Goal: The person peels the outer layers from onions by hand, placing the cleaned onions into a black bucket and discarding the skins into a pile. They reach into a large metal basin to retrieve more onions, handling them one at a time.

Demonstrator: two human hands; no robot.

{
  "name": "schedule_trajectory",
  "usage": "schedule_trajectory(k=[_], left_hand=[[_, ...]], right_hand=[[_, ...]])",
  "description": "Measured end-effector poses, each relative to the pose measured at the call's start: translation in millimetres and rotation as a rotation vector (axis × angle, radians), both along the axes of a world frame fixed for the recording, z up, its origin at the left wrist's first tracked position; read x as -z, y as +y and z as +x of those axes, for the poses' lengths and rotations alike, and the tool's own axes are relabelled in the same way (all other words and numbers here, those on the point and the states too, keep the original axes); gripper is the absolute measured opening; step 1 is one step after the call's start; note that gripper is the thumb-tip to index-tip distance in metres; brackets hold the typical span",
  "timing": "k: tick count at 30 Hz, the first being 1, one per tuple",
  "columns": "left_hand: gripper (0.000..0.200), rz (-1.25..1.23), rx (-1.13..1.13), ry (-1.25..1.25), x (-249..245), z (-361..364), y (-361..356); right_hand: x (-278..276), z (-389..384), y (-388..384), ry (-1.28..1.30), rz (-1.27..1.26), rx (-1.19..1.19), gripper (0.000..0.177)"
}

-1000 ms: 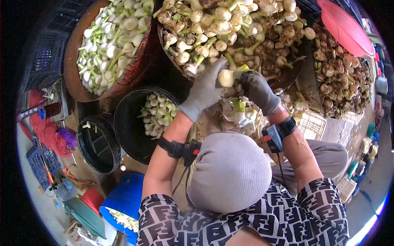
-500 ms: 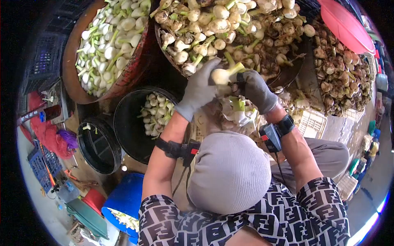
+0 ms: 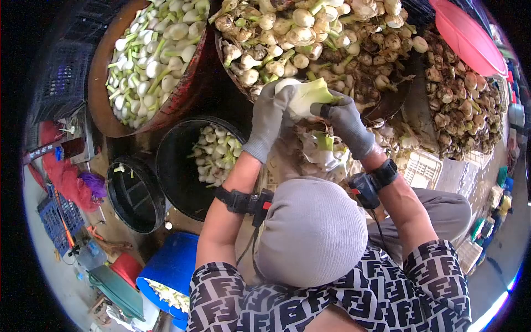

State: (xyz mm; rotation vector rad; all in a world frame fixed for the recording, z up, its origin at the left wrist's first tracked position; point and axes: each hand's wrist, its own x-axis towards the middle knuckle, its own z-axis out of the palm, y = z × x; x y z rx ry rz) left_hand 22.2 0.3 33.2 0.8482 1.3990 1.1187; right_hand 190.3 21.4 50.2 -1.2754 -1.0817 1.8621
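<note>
My left hand, in a grey glove (image 3: pixel 268 119), is closed round the white bulb end of a garlic head (image 3: pixel 301 99). Its pale green stalk and loosened outer leaf point right, where my gloved right hand (image 3: pixel 348 124) pinches them. Peeled skins and leaves (image 3: pixel 326 152) lie just below the hands. Above them a wide round container holds unpeeled, soil-stained garlic (image 3: pixel 301 36). A black bucket (image 3: pixel 174 166) at the left has cleaned bulbs (image 3: pixel 215 149) in it.
Clean white garlic (image 3: pixel 157 61) fills a large reddish tub (image 3: pixel 102 94) at the upper left. A smaller black bucket (image 3: pixel 135 193) and a blue bucket (image 3: pixel 174 257) stand lower left. More brown garlic (image 3: pixel 462 105) and a pink basin (image 3: pixel 470 41) are at the right.
The garlic has turned and moved slightly left in my left hand. A broad leaf now spreads between both hands, and my right hand pinches its end.
</note>
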Motion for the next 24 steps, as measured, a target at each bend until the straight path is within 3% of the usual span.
schedule_trajectory(k=[3,4,6,8,10,12,14,16,18,19,20,21,22,23,24], left_hand=[[0.033,-0.07,0.08,-0.212,0,-7,1],[0.034,-0.252,-0.061,-0.6,-15,-1,0],[0.037,-0.321,-0.059,-0.778,-9,-3,4],[0.039,-0.283,-0.03,-1.004,-5,-1,6],[0.04,-0.108,0.058,-0.489,8,-6,11],[0.041,0.153,0.082,0.064,13,-17,13],[0.041,0.085,-0.054,-0.082,12,-20,21],[0.04,0.005,-0.087,-0.146,-7,-18,21],[0.034,0.004,0.075,0.323,-17,-4,15],[0.031,0.005,0.154,0.558,-26,-1,15],[0.026,-0.136,0.179,0.503,-37,-3,18],[0.027,-0.068,0.103,0.286,-30,-5,17],[0.028,0.0,0.029,0.068,-18,-8,16],[0.03,0.067,-0.046,-0.151,-7,-9,14],[0.03,0.027,-0.061,-0.185,-15,-6,14]], right_hand=[[-10,6,-4,0.055,-0.03,-0.051,0.018],[-15,8,-7,0.021,0.006,-0.089,0.016],[-3,21,-1,-0.305,0.81,-0.377,0.01],[-5,29,-3,-0.312,0.687,-0.395,0.01],[-10,21,-13,-0.231,0.479,-0.239,0.011],[-19,21,-12,-0.279,0.642,-0.221,0.012],[-9,27,-9,-0.362,0.779,-0.16,0.012],[-18,26,-9,-0.325,0.658,-0.157,0.013],[-26,19,-11,-0.065,0.134,-0.068,0.017],[-25,20,-11,-0.032,0.123,-0.038,0.016],[-23,22,-12,0.002,0.112,-0.008,0.015],[-22,26,-13,0.035,0.101,0.023,0.015],[-29,32,-15,-0.374,0.633,-0.132,0.018],[-18,46,-16,-0.348,0.625,-0.133,0.023],[-29,48,-19,-0.288,0.557,-0.091,0.024]])
